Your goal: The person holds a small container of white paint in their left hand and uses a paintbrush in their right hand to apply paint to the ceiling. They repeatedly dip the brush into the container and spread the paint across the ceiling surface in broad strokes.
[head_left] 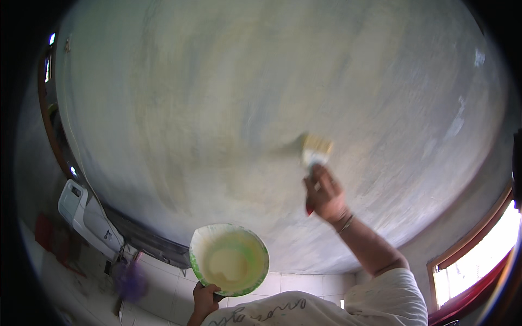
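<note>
Jutting up from right hand (325, 196) grip: paintbrush (316, 152) against ceiling (244, 98).

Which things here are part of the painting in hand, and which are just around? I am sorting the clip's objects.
In use:
- brush, held by the right hand against the grey surface
- green bowl of pale paint, held by the left hand

Just around:
- white appliance on the wall
- window with red frame
- white tiles
</note>
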`<state>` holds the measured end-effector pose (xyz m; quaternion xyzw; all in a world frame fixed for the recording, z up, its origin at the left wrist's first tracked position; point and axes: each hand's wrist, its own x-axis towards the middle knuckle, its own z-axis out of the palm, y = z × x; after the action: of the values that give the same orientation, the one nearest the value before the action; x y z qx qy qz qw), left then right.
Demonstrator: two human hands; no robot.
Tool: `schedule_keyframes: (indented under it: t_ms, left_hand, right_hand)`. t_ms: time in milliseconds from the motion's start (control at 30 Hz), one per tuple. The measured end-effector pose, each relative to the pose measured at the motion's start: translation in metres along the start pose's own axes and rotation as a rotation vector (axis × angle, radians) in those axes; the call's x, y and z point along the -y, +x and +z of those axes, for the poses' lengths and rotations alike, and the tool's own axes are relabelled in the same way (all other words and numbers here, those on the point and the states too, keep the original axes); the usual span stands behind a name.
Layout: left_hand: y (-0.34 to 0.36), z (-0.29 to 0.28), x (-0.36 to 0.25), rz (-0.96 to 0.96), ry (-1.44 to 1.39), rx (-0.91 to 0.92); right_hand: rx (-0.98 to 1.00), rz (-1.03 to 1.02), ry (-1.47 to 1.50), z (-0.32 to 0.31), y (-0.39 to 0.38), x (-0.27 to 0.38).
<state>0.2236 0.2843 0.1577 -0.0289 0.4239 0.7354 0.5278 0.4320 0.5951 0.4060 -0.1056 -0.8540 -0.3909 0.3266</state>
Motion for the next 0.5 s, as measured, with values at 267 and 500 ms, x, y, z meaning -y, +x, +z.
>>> schedule_keyframes:
  t_ms: [267, 500]
  left_hand:
    - [-0.004, 0.016, -0.001, -0.042, -0.01, 0.0]
    - [0.021, -0.026, 0.029, 0.117, 0.007, 0.102]
  right_hand:
    - [0.512, 0.143, 0.837, 0.044, -0.061, 0.053]
    - [-0.054, 0.06, 0.51, -0.087, 0.16, -0.099]
